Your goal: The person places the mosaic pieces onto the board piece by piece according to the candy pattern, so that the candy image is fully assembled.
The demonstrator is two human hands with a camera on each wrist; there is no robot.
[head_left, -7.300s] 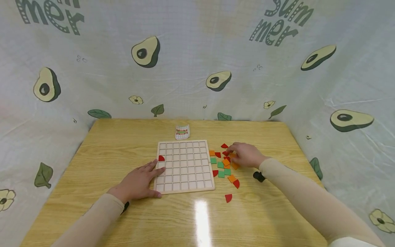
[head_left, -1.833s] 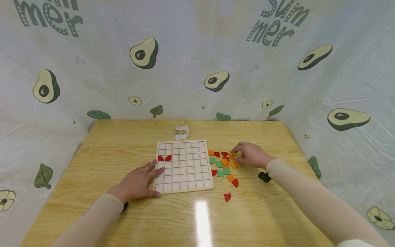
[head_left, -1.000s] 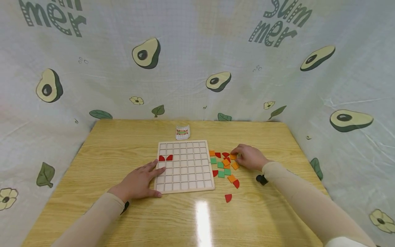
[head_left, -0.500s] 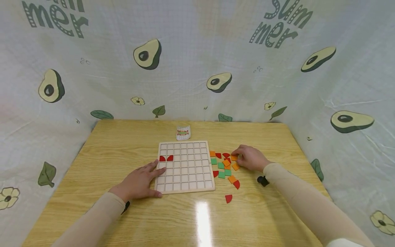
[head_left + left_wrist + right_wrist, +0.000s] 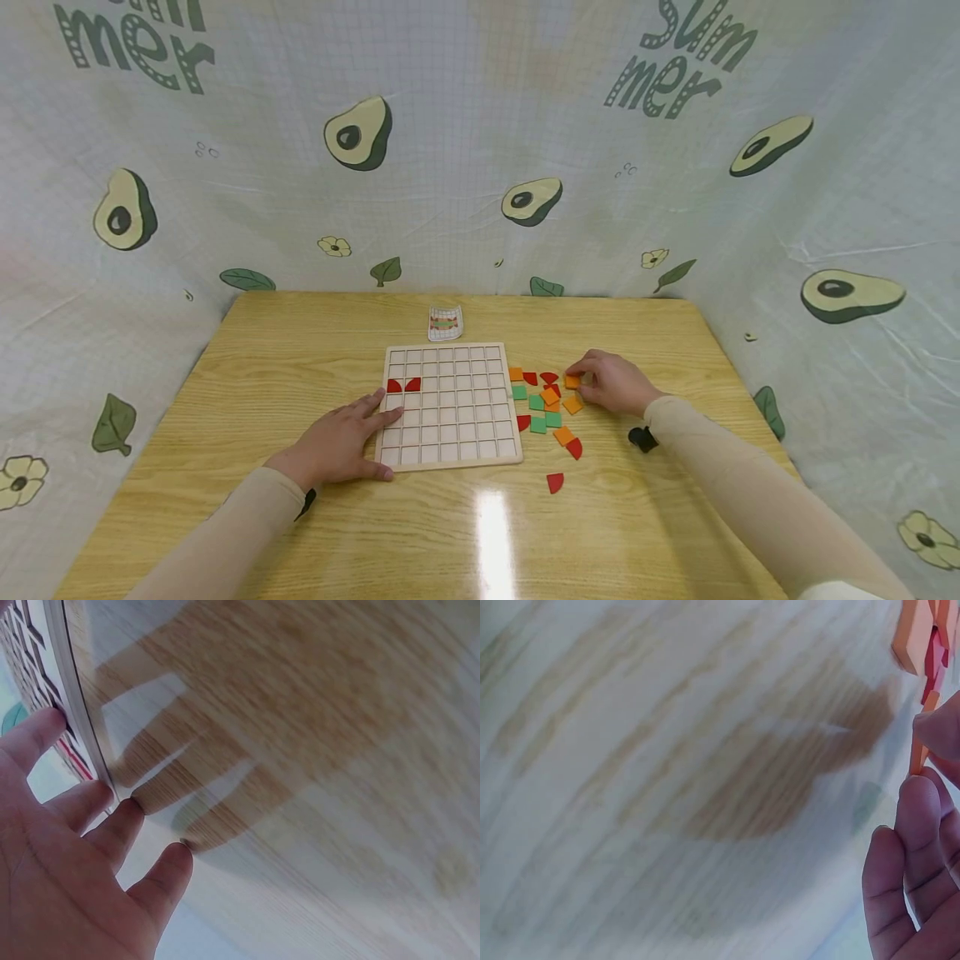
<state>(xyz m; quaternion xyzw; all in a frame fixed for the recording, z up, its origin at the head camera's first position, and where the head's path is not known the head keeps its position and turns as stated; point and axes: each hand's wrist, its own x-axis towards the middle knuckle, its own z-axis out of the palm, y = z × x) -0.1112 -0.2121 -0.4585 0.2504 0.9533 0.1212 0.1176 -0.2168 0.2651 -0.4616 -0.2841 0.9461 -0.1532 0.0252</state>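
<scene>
Right of the grid board (image 5: 457,408), the right hand (image 5: 615,383) pinches 1 orange tile (image 5: 572,382), thumb and fingertips nearly together. The left hand (image 5: 337,440), fingers spread and gripping nothing, touches the board's left edge. 2 red quarter-circles (image 5: 413,384) fill adjacent cells there; loose pieces (image 5: 537,425) lie right of the board, a pattern card (image 5: 446,323) beyond it.

brd (image 5: 457,417) on tbl (image 5: 375,533) (clk ctr) | card (image 5: 446,324) @12 | 2 qtr-pcs (image 5: 412,385) in brd @10 | loose pcs (image 5: 550,397) @3, R hand (image 5: 612,383) beyond | L hand (image 5: 337,442) on brd edge @8–9
</scene>
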